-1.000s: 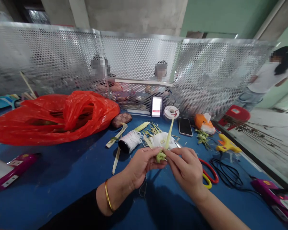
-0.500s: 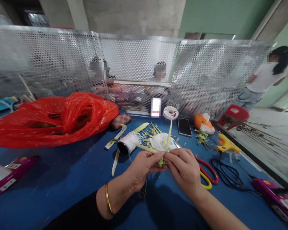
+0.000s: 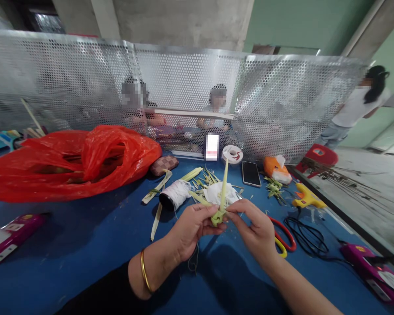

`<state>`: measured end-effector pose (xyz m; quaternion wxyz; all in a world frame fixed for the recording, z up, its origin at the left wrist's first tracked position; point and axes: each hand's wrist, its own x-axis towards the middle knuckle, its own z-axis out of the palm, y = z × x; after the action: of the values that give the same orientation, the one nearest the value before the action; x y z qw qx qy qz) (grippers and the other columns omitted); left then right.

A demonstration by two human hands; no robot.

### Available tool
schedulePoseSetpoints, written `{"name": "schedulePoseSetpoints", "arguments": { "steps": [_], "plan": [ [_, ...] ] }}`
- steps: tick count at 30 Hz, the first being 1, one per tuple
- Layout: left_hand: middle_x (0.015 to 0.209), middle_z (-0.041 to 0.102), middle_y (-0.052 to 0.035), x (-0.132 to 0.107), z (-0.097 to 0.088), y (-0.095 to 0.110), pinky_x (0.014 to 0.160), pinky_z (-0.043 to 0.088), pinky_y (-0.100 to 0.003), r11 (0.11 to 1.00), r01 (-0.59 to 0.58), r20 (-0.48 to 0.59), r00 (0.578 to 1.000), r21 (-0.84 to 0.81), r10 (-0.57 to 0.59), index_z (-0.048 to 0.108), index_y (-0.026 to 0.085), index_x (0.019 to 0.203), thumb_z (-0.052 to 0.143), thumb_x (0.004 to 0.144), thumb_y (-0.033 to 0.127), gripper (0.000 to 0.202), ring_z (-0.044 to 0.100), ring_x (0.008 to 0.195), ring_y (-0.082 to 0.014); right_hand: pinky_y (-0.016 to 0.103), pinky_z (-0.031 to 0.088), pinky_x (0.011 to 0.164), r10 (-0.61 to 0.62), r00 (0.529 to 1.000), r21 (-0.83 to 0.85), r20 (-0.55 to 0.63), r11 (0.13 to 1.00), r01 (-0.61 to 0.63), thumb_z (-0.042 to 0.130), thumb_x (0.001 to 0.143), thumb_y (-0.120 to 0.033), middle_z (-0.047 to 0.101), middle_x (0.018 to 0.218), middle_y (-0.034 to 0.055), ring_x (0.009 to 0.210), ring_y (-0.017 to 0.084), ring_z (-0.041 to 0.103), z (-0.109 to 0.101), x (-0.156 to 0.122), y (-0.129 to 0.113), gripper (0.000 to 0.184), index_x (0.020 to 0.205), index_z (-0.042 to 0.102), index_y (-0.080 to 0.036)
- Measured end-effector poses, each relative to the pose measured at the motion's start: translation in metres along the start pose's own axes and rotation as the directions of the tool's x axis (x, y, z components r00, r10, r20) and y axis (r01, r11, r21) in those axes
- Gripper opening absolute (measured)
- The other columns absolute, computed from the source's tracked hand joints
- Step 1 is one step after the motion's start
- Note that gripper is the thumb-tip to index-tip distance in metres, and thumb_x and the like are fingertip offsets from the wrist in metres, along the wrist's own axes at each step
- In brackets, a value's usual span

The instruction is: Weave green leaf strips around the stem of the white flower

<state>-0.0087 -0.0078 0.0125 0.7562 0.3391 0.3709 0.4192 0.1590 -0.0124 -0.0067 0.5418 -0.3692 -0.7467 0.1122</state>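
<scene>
My left hand (image 3: 190, 227) and my right hand (image 3: 254, 227) meet above the blue table (image 3: 85, 245), both pinching a small folded knot of pale green leaf strip (image 3: 218, 216). One long end of the strip (image 3: 223, 183) stands nearly upright from the knot. A thin thread (image 3: 194, 258) hangs below my left hand. A gold bangle sits on my left wrist. Just behind the hands lie a spool of white thread (image 3: 175, 194), loose leaf strips (image 3: 192, 175) and a white crumpled piece (image 3: 218, 192).
A red plastic bag (image 3: 72, 159) fills the left. Red and yellow scissors (image 3: 284, 240), a yellow glue gun (image 3: 307, 199), a black cord (image 3: 307, 238), a phone (image 3: 250, 173), a tape roll (image 3: 232, 154) and purple packs (image 3: 371, 269) lie right. People sit behind a perforated metal screen (image 3: 184, 87).
The upright end of the leaf strip swung from leaning right to nearly vertical. The side end that stuck out left half a second ago is drawn in. My hands shifted slightly left.
</scene>
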Motion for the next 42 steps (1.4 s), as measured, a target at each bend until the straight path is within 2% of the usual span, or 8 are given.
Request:
{"name": "schedulePoseSetpoints", "arguments": {
  "steps": [12,18,22,24,27,31,36,42],
  "plan": [
    [0.081,0.07,-0.0073,-0.002,0.002,-0.006,0.069,0.055,-0.027,0.998,-0.039,0.002,0.999,0.057,0.039,0.073,0.01,0.094,0.075,0.072,0.041,0.038,0.064,0.067,-0.0138,0.031,0.046,0.066,-0.19,0.982,-0.345,0.011,0.921,0.182,0.06,0.084,-0.009,0.064,0.073,0.0026,0.068,0.016,0.059,0.003,-0.004,-0.007,0.011,0.08,0.061,-0.019],
    [0.089,0.071,-0.0102,-0.001,0.002,-0.004,0.069,0.055,-0.025,0.996,-0.053,0.005,0.999,0.069,0.053,0.074,0.009,0.092,0.074,0.073,0.036,0.033,0.065,0.076,-0.0157,0.034,0.046,0.073,-0.298,0.949,-0.335,0.104,0.888,0.315,0.057,0.086,-0.008,0.069,0.08,0.0043,0.074,0.017,0.063,0.0,-0.006,-0.007,0.02,0.097,0.067,-0.021],
    [0.087,0.072,-0.0114,-0.001,0.002,-0.002,0.069,0.055,-0.026,0.997,-0.031,0.0,1.0,0.069,0.031,0.073,0.008,0.094,0.071,0.077,0.035,0.032,0.067,0.069,-0.0148,0.031,0.047,0.07,0.111,0.99,-0.076,-0.092,0.99,-0.118,0.059,0.087,-0.021,0.069,0.081,0.0039,0.075,0.018,0.062,-0.001,-0.002,-0.005,0.007,0.09,0.065,-0.02],
    [0.087,0.072,-0.0117,-0.002,0.002,-0.003,0.068,0.055,-0.025,0.997,-0.02,0.008,1.0,0.077,0.02,0.073,0.008,0.094,0.069,0.078,0.035,0.032,0.068,0.069,-0.015,0.031,0.049,0.07,0.385,0.923,0.148,-0.028,0.914,-0.377,0.061,0.086,-0.03,0.069,0.081,0.0043,0.075,0.019,0.062,0.0,0.001,-0.003,0.013,0.087,0.067,-0.019],
    [0.085,0.072,-0.0112,-0.003,0.001,-0.006,0.066,0.055,-0.024,0.994,0.015,0.052,0.998,0.112,-0.021,0.072,0.008,0.094,0.066,0.081,0.037,0.032,0.068,0.068,-0.0143,0.031,0.049,0.071,0.538,0.818,0.413,0.201,0.711,-0.569,0.067,0.081,-0.037,0.069,0.079,0.0035,0.076,0.019,0.062,0.003,0.002,0.0,0.018,0.084,0.071,-0.019],
    [0.084,0.072,-0.0108,-0.005,0.003,-0.007,0.062,0.053,-0.022,0.985,0.053,0.099,0.993,0.163,-0.07,0.07,0.009,0.096,0.062,0.084,0.041,0.035,0.066,0.062,-0.0118,0.026,0.047,0.061,0.618,0.767,0.547,0.172,0.587,-0.597,0.072,0.076,-0.035,0.065,0.073,0.0009,0.065,0.014,0.056,0.005,-0.001,0.002,0.016,0.075,0.072,-0.02],
    [0.083,0.072,-0.0097,-0.006,0.005,-0.006,0.059,0.052,-0.023,0.975,0.036,0.098,0.993,0.219,-0.058,0.071,0.009,0.092,0.058,0.085,0.04,0.034,0.057,0.049,-0.0069,0.027,0.047,0.061,0.642,0.767,0.472,-0.012,0.68,-0.561,0.069,0.078,-0.039,0.063,0.072,0.0019,0.064,0.015,0.056,0.008,-0.003,0.0,0.023,0.072,0.07,-0.017],
    [0.071,0.068,-0.003,-0.004,0.009,-0.015,0.052,0.048,-0.022,0.957,-0.075,0.009,0.997,0.281,0.076,0.073,0.013,0.094,0.058,0.083,0.043,0.035,0.049,0.041,-0.0057,0.027,0.046,0.051,0.7,0.711,0.369,-0.07,0.68,-0.633,0.057,0.084,-0.051,0.056,0.058,-0.0019,0.052,0.014,0.052,0.02,-0.011,-0.003,0.034,0.071,0.057,-0.019]
  ]
}}
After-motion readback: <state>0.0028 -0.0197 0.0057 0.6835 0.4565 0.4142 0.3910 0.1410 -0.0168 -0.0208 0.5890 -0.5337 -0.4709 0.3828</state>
